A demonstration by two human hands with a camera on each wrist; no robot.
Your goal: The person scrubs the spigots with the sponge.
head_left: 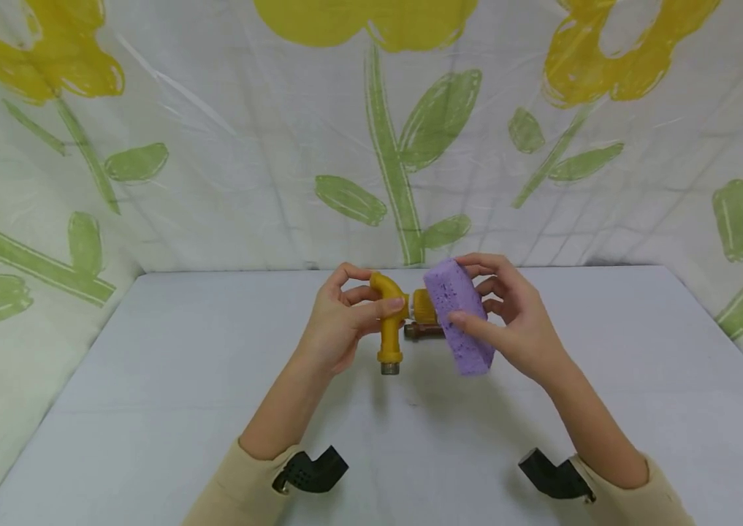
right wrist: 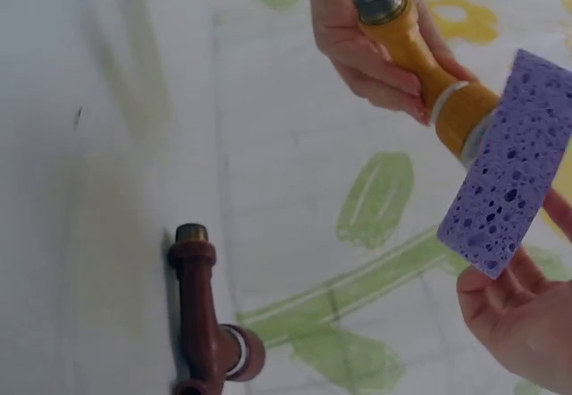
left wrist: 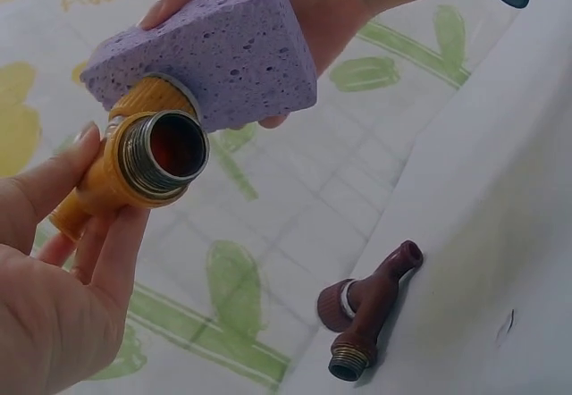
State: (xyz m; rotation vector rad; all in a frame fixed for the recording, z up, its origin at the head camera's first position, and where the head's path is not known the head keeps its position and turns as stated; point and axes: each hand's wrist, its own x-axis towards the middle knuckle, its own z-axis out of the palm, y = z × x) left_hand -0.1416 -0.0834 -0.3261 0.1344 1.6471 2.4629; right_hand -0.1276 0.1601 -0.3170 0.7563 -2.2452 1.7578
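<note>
Between thumb and fingers, my left hand [head_left: 334, 325] holds a yellow faucet [head_left: 389, 336] in the air, its threaded metal end pointing down in the head view. A purple sponge [head_left: 455, 321] full of small holes is gripped by my right hand [head_left: 519, 321], thumb on the near side and fingers behind. The sponge is against the end of the faucet's round yellow knob [right wrist: 466, 118]; the contact face itself is hidden. Behind them a dark red-brown faucet [left wrist: 375, 310] lies on the table, partly covered by the sponge in the head view.
A white table [head_left: 167, 380] spreads beneath both hands. At its back and sides hangs a pale sheet [head_left: 226, 161] painted with yellow flowers and green leaves. Black wrist mounts [head_left: 312, 471] sit on the beige sleeves.
</note>
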